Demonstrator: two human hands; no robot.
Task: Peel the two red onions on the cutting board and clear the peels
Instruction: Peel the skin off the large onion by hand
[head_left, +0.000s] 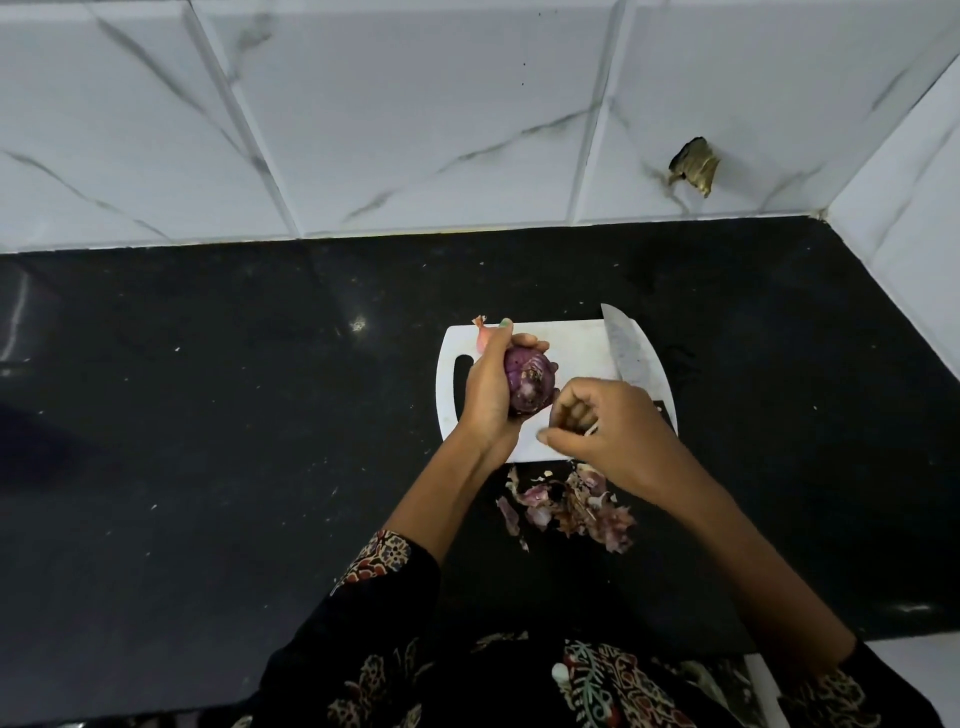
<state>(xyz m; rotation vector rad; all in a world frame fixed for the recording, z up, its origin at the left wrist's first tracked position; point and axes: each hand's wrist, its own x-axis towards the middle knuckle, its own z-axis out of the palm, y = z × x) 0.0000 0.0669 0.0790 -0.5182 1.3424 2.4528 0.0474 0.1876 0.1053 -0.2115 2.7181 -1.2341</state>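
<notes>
Head view: the left hand grips a round purple-red onion above the white plastic cutting board on the black stone tabletop. The right hand has curled fingers; whether they pinch a peel, I cannot tell. Papery reddish peels lie just before the board; a steel knife rests along its right side.

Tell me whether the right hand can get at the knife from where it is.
Probably yes. The right hand sits beside the knife on the cutting board, hiding its handle; nothing else lies between them.
</notes>
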